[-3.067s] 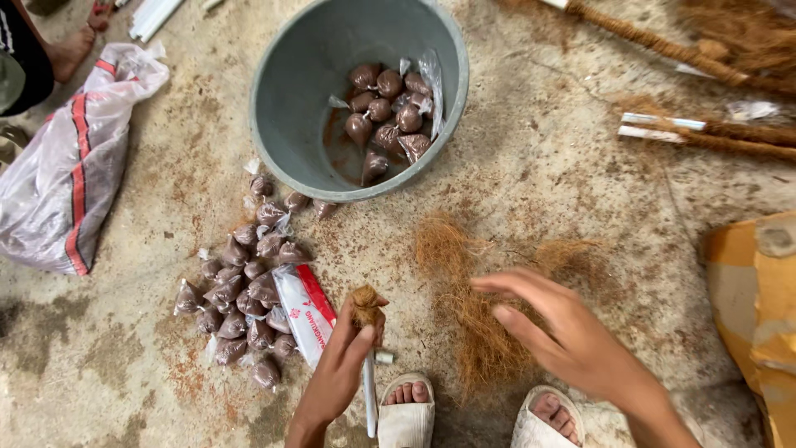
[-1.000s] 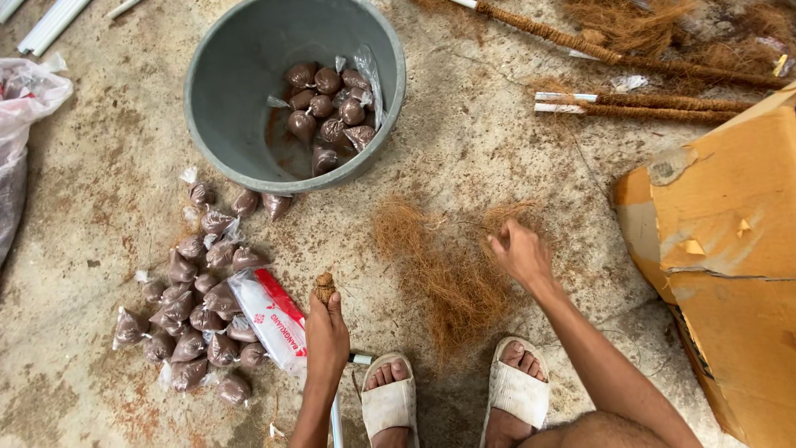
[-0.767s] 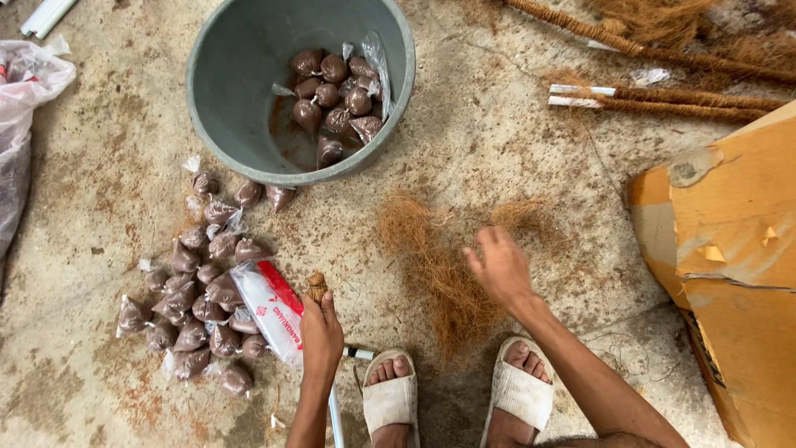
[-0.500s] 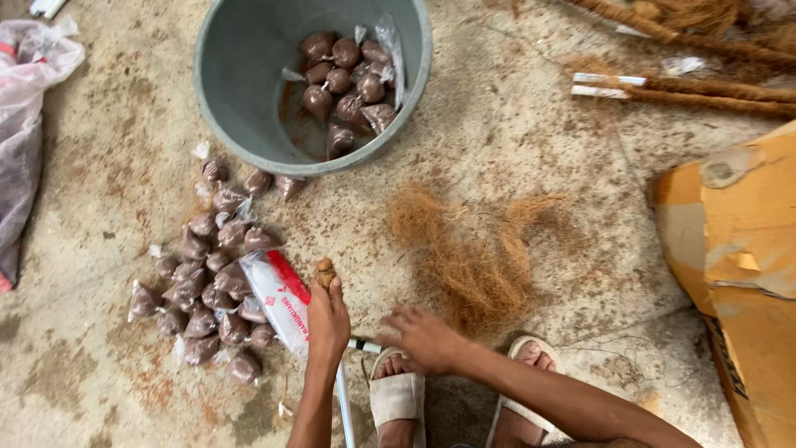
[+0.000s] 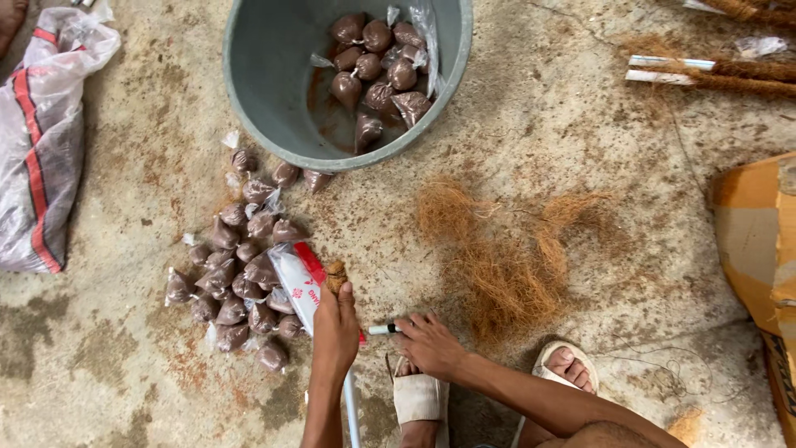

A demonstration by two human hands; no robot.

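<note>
The concrete floor (image 5: 580,149) fills the whole view, rough and stained with rust-brown patches. At the far side stands a big grey tub (image 5: 274,91), and inside it, on its right part, lies a cluster of small brown filled bags (image 5: 377,70). At the far left lies a large white sack with red stripes (image 5: 41,141), and at the right edge a piece of orange-brown cardboard (image 5: 750,241). At the far right there are some sticks wrapped with fibre (image 5: 713,75). Between the tub and the person a loose heap of brown coconut fibre (image 5: 506,257) spreads on the floor, just right of the hands. Left of the hands a pile of the same small brown bags (image 5: 236,265) lies, touching a white and red plastic packet (image 5: 300,282). The left hand (image 5: 336,328) is closed around a small bundle of fibre (image 5: 336,275), which stands up from the fist, at the near right edge of the pile. The right hand (image 5: 427,344) is just beside it, lying over the left sandal (image 5: 419,398); its fingers touch a thin white rod (image 5: 383,329), but I cannot tell if they grip it. The right sandal (image 5: 568,369) is further right. Open floor remains at the near left and between the fibre heap and the cardboard.
</note>
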